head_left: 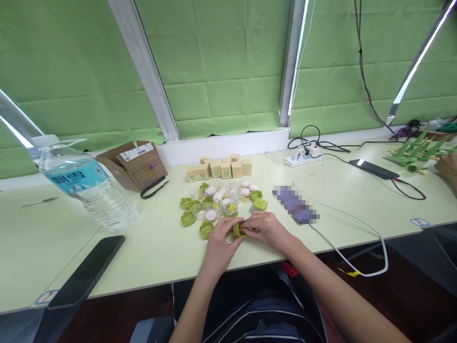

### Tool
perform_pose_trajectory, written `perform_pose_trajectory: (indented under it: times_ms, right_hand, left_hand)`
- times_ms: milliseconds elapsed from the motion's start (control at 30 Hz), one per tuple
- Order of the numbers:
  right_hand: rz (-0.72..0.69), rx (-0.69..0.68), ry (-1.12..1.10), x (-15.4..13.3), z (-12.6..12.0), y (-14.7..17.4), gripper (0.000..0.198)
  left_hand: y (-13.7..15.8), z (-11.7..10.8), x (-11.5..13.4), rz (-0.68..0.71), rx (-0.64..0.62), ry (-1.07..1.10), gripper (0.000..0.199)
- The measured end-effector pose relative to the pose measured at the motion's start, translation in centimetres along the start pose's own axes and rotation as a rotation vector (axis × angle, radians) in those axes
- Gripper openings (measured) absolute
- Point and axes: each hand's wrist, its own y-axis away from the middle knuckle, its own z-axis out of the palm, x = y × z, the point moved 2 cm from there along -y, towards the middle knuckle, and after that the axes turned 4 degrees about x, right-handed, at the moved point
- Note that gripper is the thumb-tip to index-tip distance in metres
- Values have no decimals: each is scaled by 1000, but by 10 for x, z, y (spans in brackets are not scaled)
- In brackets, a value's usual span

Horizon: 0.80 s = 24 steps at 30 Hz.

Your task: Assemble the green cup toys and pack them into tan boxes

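Cup, green (236,230), is between both hands, near side of the table (153,259), roughly mid-width. Left hand (222,238) pinches it from the left, thumb near, fingers far. Right hand (266,227) has its fingertips bunched against the cup's right side; I can't tell whether they pinch the rim or something inside, as the fingers cover it.

Just beyond the hands I get a loose cluster: green flower-shaped cups (187,218) mostly along its left side, one just left of the left hand; pale pink cylinders (211,216); clear plastic containers (234,189). One clear cube (229,207) near the hands has a yellow piece showing through. Green lid (260,205) sits just beyond the right hand.

Farther back, small cardboard boxes (221,169) stand grouped. Far left of those: open brown carton (137,166), and nearer, a tilted water bottle (85,183). Black phone (87,271) at near left. Right of the hands I see a second phone (296,205), screen pixelated, white cable (383,257) looping over the near edge. Power strip (303,159) far right, third phone (373,168) beyond it.
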Motion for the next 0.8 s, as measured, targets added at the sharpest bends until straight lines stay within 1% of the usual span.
perform_pose_trajectory:
  times_ms: [167, 233, 333, 433, 533, 700, 800]
  right_hand:
    - [48, 50, -34, 0, 1, 0, 12]
    - [38, 64, -23, 1, 2, 0, 12]
    - [3, 50, 0, 2, 2, 1, 11]
    - [-36, 21, 28, 2, 1, 1, 10]
    - [-62, 24, 59, 1, -1, 1, 9]
    - [-71, 34, 84, -1, -3, -1, 12]
    - [-46, 17, 94, -1, -3, -1, 15]
  left_hand:
    - [0, 0, 1, -57, 3, 96, 43]
    - [1, 1, 2, -74, 2, 115, 42]
    - [1, 2, 1, -86, 9, 99, 41]
    - [1, 2, 0, -89, 18, 86, 41]
    - [1, 2, -1, -81, 11, 90, 43]
    - [1, 2, -1, -64, -10, 74, 44]
    - [2, 2, -2, -57, -8, 62, 46]
